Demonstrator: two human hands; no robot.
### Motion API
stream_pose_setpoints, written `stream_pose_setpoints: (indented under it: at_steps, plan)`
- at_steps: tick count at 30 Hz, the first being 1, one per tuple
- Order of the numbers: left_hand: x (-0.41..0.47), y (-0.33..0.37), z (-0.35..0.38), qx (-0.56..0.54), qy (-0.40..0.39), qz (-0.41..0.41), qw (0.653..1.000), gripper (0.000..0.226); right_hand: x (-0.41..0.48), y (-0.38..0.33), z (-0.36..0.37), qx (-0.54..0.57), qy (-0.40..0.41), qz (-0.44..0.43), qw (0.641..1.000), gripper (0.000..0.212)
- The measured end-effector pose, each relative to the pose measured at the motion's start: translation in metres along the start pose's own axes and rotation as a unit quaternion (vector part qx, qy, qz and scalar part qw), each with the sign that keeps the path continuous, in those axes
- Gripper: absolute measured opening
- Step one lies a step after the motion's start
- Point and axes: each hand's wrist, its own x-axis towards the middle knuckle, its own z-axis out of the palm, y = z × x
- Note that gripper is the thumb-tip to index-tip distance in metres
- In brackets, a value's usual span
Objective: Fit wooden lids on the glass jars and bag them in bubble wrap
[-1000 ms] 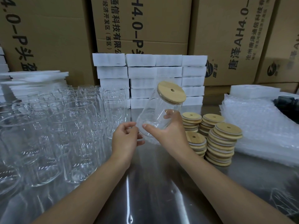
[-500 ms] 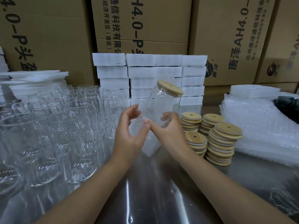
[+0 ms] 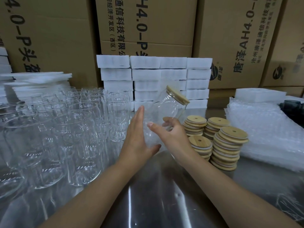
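My right hand (image 3: 171, 135) curls round the lower part of the glass jar (image 3: 169, 109), held tilted above the table (image 3: 156, 186) with its wooden lid (image 3: 178, 95) pointing up-right, while my left hand (image 3: 138, 139) lies flat, fingers straight, against the bubble-wrap bag (image 3: 148, 137) at its base.

The reflective metal surface (image 3: 148, 203) carries a stack of white foam blocks (image 3: 153, 79) at its far edge. Directly behind the stack, large brown cardboard cartons (image 3: 148, 22) with black printed lettering fill the backdrop. Left of the stack lie flat white foam sheets (image 3: 36, 79).
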Motion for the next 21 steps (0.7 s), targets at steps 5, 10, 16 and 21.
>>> stream_pose_setpoints:
  at_steps: [5, 10, 16, 21]
  plan:
    - [0.0018, 0.0012, -0.0016, -0.047, 0.032, -0.063, 0.996, 0.126, -0.0015, 0.0009, -0.0071, -0.068, -0.051, -0.051, 0.995, 0.074]
    - [0.0001, 0.0003, 0.0011, -0.125, 0.078, -0.121, 0.982, 0.128, -0.0037, -0.0024, -0.0057, -0.029, -0.076, -0.075, 0.994, 0.072]
    - [0.0013, -0.0047, 0.0017, -0.175, 0.164, -0.108, 0.965, 0.114, -0.0024, -0.0032, -0.0054, 0.034, -0.053, -0.056, 0.996, 0.055]
    - [0.0004, 0.0038, -0.0028, -0.223, 0.224, -0.093, 0.944, 0.100, -0.0006, -0.0029, -0.0058, -0.033, -0.120, 0.033, 0.992, 0.036]
